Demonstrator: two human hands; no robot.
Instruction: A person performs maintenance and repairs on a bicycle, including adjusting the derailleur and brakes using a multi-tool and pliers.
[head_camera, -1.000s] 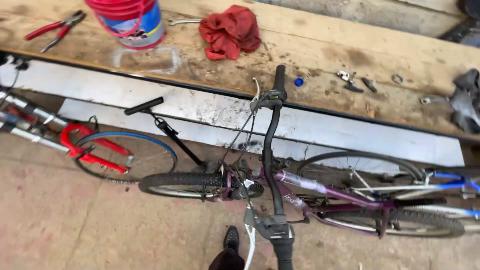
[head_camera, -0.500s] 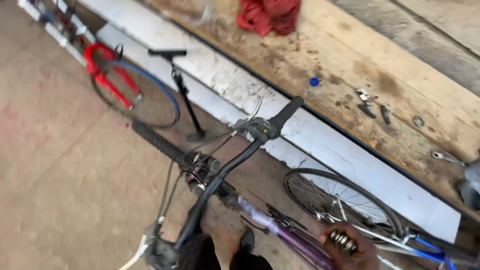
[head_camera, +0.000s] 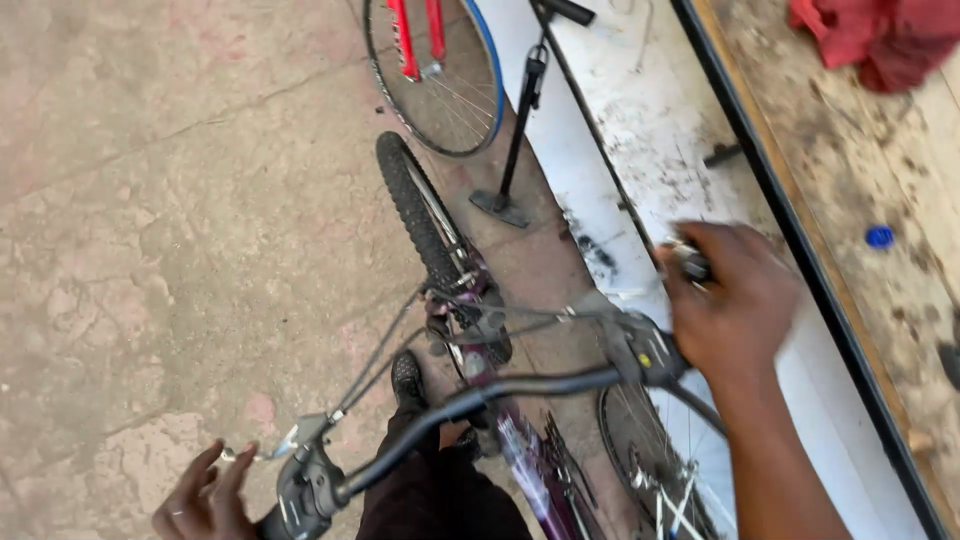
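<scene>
Far left, bottom edge: left hand (head_camera: 205, 497), fingers spread & loose, not clenched on anything; it sits just beside the left end of the handlebar (head_camera: 470, 400), by the brake lever (head_camera: 285, 445), maybe touching the lever tip, can't tell for sure. Concrete floor (head_camera: 170, 200) fills the left half of the view. The handlebar runs from that hand up & to the right, a dark curved bar w/ cables looping off it, crossing over the purple bike frame (head_camera: 530, 465) & a black shoe (head_camera: 406, 378) below. Front tire (head_camera: 415, 215) points away toward the top, knobby tread. Behind it a second wheel w/ blue rim & red fork (head_camera: 440, 70), then a black floor pump (head_camera: 518, 120) standing on its foot. Right of centre: right hand (head_camera: 735, 300) clenched over the right grip of the handlebar, a bit blurred, shifter housing (head_camera: 640, 355) just under the thumb side. Further right, the wooden surface (head_camera: 850, 180) w/ a red rag (head_camera: 880, 40) & a small blue cap (head_camera: 879, 237), well apart from the hand.
</scene>
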